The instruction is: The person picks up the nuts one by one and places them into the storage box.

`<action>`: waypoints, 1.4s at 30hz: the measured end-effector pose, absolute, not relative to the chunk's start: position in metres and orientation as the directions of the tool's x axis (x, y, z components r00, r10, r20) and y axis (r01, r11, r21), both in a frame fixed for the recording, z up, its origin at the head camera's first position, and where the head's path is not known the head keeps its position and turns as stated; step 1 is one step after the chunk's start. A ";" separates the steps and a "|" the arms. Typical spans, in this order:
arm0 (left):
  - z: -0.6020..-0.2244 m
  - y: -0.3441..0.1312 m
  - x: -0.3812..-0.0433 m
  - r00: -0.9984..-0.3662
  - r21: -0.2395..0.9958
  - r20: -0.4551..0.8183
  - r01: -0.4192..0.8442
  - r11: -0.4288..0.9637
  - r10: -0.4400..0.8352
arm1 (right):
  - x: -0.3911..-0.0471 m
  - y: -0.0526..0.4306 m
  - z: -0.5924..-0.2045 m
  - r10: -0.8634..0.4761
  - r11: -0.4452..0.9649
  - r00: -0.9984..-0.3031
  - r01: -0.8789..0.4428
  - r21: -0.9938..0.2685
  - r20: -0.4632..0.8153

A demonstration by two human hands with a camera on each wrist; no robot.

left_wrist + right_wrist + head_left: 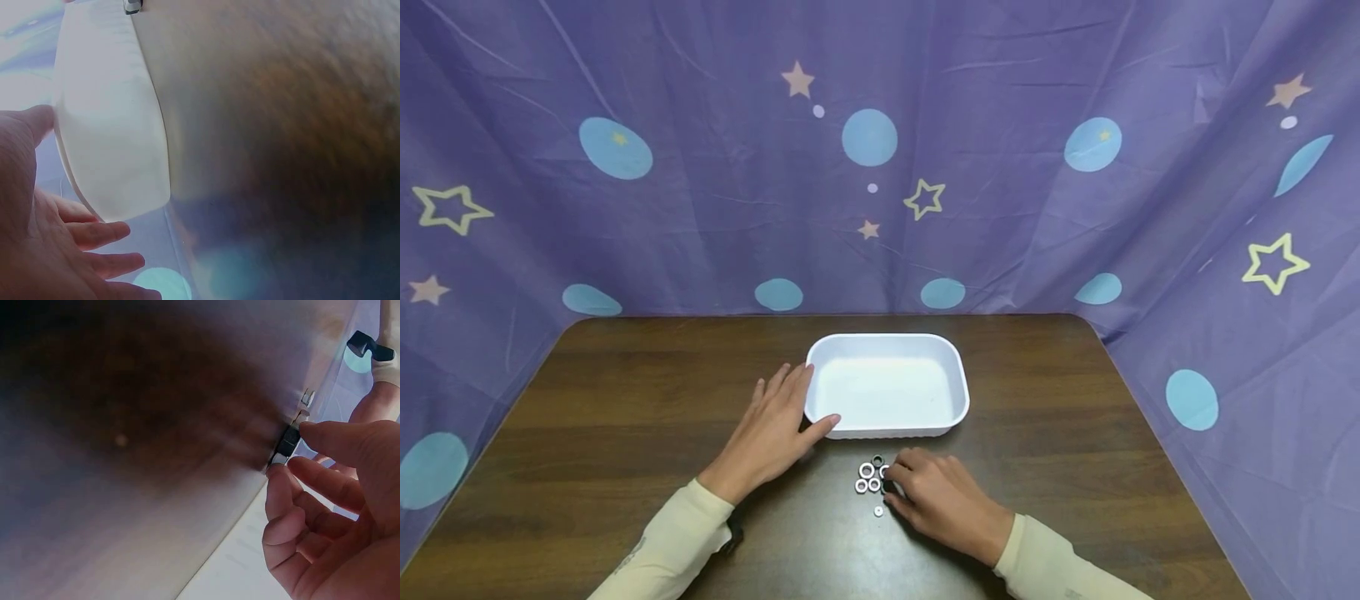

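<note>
A white rectangular tray (887, 392) sits on the table. My left hand (772, 433) lies at its left end, with straight fingers along the side and the thumb at the near left corner. Just in front of the tray is a small cluster of silver metal nuts (867, 471), with a dark nut (877, 459) at its back. My right hand (946, 500) reaches over the cluster's right side. Between its thumb and index finger is a black nut (289, 441), pinched close to the tabletop. A silver nut (279, 459) shows by the index fingertip.
One small silver piece (878, 511) lies apart, nearer me than the cluster. The brown wooden table (647, 392) extends to both sides. A purple curtain (730, 167) with stars and dots hangs behind and at both sides.
</note>
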State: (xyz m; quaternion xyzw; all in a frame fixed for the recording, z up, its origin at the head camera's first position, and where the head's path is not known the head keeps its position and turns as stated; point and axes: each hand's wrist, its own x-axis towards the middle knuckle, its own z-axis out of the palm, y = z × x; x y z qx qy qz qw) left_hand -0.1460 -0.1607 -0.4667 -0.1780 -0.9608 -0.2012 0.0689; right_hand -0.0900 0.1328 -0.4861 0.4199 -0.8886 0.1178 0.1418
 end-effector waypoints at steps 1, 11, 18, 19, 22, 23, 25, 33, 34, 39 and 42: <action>-0.467 -0.161 -0.146 -0.928 0.368 0.203 0.369 0.854 0.313 | -0.090 0.132 -0.486 -0.714 0.619 -0.604 -0.781 -0.085 0.353; -0.467 -0.160 -0.144 -0.932 0.415 0.184 0.363 0.835 0.313 | -0.091 0.126 -0.488 -0.734 0.606 -0.592 -0.792 -0.073 0.332; -0.466 -0.160 -0.144 -0.932 0.421 0.181 0.362 0.831 0.314 | -0.091 0.128 -0.474 -0.720 0.591 -0.567 -0.803 -0.074 0.400; -0.466 -0.160 -0.144 -0.932 0.421 0.182 0.363 0.831 0.314 | -0.091 0.129 -0.470 -0.714 0.589 -0.563 -0.804 -0.077 0.417; -0.465 -0.160 -0.144 -0.931 0.418 0.189 0.365 0.832 0.314 | -0.094 0.132 -0.458 -0.694 0.590 -0.559 -0.803 -0.086 0.455; -0.465 -0.160 -0.144 -0.930 0.417 0.192 0.367 0.832 0.314 | -0.096 0.134 -0.454 -0.687 0.594 -0.560 -0.800 -0.085 0.463; -0.466 -0.160 -0.144 -0.929 0.413 0.195 0.370 0.832 0.316 | -0.099 0.136 -0.449 -0.677 0.602 -0.564 -0.794 -0.085 0.474; -0.467 -0.160 -0.143 -0.930 0.415 0.188 0.366 0.833 0.315 | -0.108 0.140 -0.442 -0.648 0.628 -0.582 -0.773 -0.088 0.491; -0.467 -0.160 -0.142 -0.931 0.417 0.186 0.364 0.833 0.313 | -0.108 0.140 -0.442 -0.645 0.629 -0.583 -0.772 -0.090 0.494; -0.467 -0.161 -0.142 -0.932 0.421 0.185 0.361 0.832 0.311 | -0.110 0.140 -0.439 -0.629 0.638 -0.587 -0.764 -0.093 0.509; -0.468 -0.161 -0.142 -0.931 0.422 0.188 0.364 0.830 0.313 | -0.113 0.141 -0.437 -0.624 0.644 -0.590 -0.760 -0.090 0.512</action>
